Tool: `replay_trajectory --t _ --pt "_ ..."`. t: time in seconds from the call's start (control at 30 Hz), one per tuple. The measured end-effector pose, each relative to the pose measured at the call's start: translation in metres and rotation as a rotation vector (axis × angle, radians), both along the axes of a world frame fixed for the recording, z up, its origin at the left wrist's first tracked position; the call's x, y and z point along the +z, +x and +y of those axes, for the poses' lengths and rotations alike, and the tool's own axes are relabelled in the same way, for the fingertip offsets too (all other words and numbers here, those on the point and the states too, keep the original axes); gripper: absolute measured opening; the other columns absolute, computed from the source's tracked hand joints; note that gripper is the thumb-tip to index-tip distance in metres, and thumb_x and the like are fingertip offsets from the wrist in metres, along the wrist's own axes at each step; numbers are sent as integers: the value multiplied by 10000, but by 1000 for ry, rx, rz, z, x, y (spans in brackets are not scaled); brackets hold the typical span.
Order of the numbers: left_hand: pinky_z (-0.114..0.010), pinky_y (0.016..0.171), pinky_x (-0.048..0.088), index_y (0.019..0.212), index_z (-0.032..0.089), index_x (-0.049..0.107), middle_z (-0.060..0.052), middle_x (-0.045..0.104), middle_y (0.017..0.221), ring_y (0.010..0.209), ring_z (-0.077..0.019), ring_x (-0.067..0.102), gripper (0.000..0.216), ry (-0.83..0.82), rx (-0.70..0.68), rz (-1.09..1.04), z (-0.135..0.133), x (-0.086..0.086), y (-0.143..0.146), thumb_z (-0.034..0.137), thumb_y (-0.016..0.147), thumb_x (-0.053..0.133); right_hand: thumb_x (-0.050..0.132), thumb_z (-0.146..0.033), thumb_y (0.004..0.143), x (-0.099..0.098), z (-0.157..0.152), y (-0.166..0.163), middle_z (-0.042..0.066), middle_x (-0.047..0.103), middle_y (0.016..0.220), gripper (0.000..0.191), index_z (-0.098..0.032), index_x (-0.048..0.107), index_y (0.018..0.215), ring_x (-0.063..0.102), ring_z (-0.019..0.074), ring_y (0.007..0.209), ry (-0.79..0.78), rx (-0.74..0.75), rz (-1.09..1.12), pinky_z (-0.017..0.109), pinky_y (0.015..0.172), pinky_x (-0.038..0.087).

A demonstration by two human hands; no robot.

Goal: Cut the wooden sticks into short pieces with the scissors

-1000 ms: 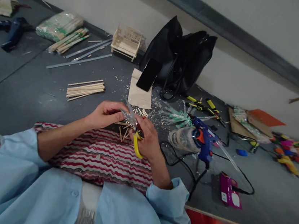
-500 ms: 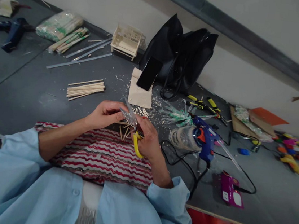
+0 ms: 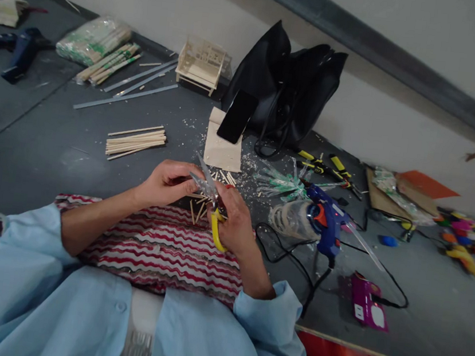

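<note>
My right hand (image 3: 234, 215) is closed around a pair of scissors (image 3: 216, 227) with yellow handles. Their metal blades stand parted and point toward my left hand (image 3: 170, 182). The fingers of that hand are pinched together beside the blade tips; whatever they hold is too small or hidden to make out. Beneath both hands, several short cut wooden sticks (image 3: 192, 212) lie by the edge of a red-and-white striped cloth (image 3: 164, 244) on my lap. To the left, a bundle of longer wooden sticks (image 3: 135, 143) rests on the grey table.
Behind my hands, a phone (image 3: 237, 117) lies on a paper sheet (image 3: 222, 153) against a black bag (image 3: 287, 86). A blue glue gun (image 3: 331, 221) sits at right by a plastic bottle (image 3: 290, 219), its cable trailing. A small wooden model (image 3: 201, 67) stands at the back.
</note>
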State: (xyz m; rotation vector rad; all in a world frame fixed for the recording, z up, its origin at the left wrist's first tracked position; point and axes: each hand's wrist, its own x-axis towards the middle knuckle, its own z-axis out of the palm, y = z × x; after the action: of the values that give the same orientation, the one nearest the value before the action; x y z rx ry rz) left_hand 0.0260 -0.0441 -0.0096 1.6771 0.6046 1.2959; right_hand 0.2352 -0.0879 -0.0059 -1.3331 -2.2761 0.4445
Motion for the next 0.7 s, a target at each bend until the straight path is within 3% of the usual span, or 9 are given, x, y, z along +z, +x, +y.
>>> replay_trajectory --t 0.27,0.7 --pt "-167 632 500 868 129 702 -72 732 759 667 -102 662 186 231 47 44 3 0 -1 286 901 609 553 -176 818 -5 0 1 105 603 1048 563 -187 492 1377 562 264 1016 26 1 -17 401 890 504" --pt "-149 610 493 880 130 681 -60 724 731 639 -88 660 149 371 97 84 5 -3 -2 235 915 582 593 -192 753 -12 0 3 81 654 1014 604 -196 531 1353 624 225 909 25 -31 -20 330 815 529"
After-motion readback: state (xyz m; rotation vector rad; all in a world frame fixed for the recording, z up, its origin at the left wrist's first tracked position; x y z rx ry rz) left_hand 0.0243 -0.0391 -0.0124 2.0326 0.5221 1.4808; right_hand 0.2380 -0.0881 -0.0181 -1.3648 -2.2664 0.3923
